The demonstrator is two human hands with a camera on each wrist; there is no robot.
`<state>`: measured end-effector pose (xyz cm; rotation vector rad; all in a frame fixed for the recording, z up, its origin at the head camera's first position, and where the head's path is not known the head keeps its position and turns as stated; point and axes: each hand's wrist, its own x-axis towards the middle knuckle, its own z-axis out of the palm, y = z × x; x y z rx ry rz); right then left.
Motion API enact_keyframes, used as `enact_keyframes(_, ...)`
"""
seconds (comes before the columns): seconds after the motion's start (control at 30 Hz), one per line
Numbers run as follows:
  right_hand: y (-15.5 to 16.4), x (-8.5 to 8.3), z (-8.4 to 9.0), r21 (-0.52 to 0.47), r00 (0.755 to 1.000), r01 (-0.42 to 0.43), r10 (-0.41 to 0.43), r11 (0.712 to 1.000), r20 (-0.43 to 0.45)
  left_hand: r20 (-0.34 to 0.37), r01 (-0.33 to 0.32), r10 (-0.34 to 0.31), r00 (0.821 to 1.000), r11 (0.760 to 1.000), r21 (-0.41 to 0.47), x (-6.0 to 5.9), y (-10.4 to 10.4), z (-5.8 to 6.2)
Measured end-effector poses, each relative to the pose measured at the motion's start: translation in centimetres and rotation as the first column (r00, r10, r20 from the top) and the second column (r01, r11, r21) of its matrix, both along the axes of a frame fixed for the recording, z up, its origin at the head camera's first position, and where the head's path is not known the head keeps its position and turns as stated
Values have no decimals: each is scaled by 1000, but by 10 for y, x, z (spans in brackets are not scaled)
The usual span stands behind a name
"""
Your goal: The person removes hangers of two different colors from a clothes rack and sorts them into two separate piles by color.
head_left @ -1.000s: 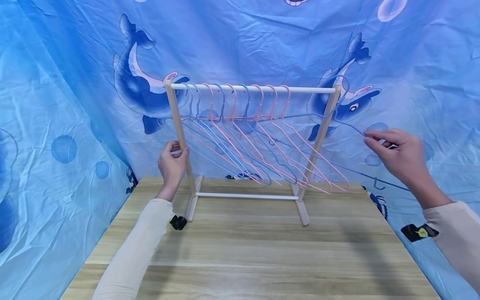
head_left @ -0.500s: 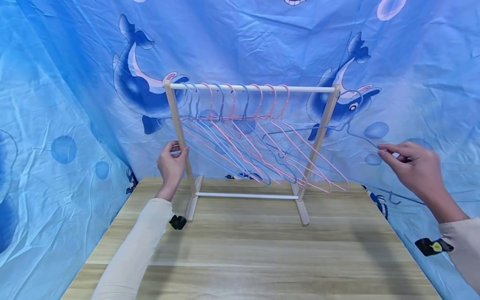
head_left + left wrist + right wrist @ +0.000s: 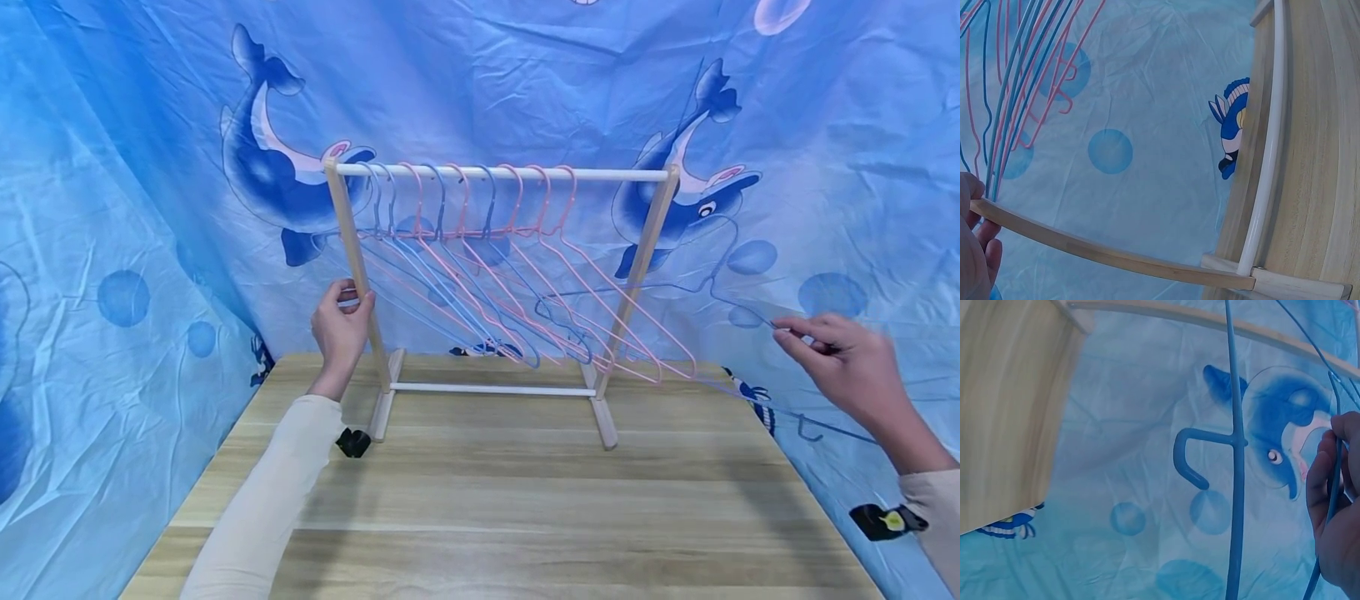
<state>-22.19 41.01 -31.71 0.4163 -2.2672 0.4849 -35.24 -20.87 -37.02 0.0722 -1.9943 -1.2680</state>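
My left hand [image 3: 341, 329] holds the left wooden post [image 3: 347, 225] of a small clothes rack, thumb in front. My right hand [image 3: 847, 358] is out to the right of the rack and pinches a blue clothes hanger [image 3: 1237, 487] by its sloping shoulder. That hanger is off the rail, its hook up and its long bottom bar slanting below the hand. A small side hook on the bar shows large in the right wrist view. Several pink and blue hangers hang from the white rail [image 3: 618, 175], bunched from its left end to past the middle.
The rack stands on a wood-grain table [image 3: 495, 500] near its far edge, with a white lower bar [image 3: 495, 389] between its feet. A blue cloth [image 3: 495, 83] printed with dolphins and bubbles hangs behind and at both sides.
My right hand has moved right and down with the blue hanger, whose hook has come away from beside the right post. My left hand has stayed on the left post.
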Motion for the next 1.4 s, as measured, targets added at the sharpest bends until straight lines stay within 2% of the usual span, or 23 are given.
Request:
enact_keyframes(0.23, 15, 7, -19, -28, 993, 1, 2, 1000, 119, -1, 4, -4, 1000, 1000, 2, 0, -1, 1)
enact_keyframes(0.47, 29, 19, -39, -34, 970, 14, -5, 999, 245, 6, 1, -1, 1000, 1000, 6, -1, -1, 0)
enact_keyframes(0.77, 41, 36, -62, -96, 942, -62, 90, 993, 325, 5, -2, 2, 1000, 1000, 2, -2, -1, 0)
enact_keyframes(1.07, 45, 49, -83, -182, 877, -138, 206, 974, 433, -5, 5, -5, 1000, 1000, 10, -1, 0, 1)
enact_keyframes(1.27, 41, 55, -94, -223, 839, -236, 314, 946, 444, 0, -2, 2, 1000, 1000, 12, 0, 0, 1)
enact_keyframes(1.4, 42, 58, -99, -267, 789, -258, 362, 929, 496, -13, -1, 1, 1000, 1000, 2, 0, 0, 1)
